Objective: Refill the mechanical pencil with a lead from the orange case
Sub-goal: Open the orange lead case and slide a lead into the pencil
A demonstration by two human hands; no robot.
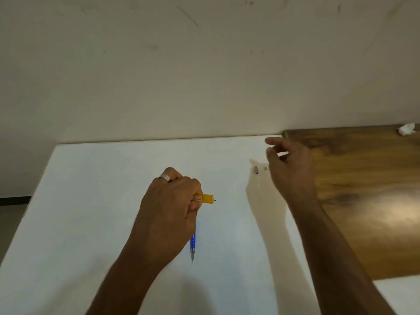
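My left hand (169, 209) grips orange lead case (203, 198) and blue mechanical pencil (193, 245); a lead tip (214, 200) pokes out at three o'clock. My right hand (288, 164), fingers loosely open, must pinch it.

One view only — the head camera, set above the near edge of the white desk (95, 223) and looking forward and down across it. Its wide angle takes in the far wall (181, 76) across the upper half and a wooden surface (363, 189) at the right. Both forearms enter from the near edge — the camera sits close over them.
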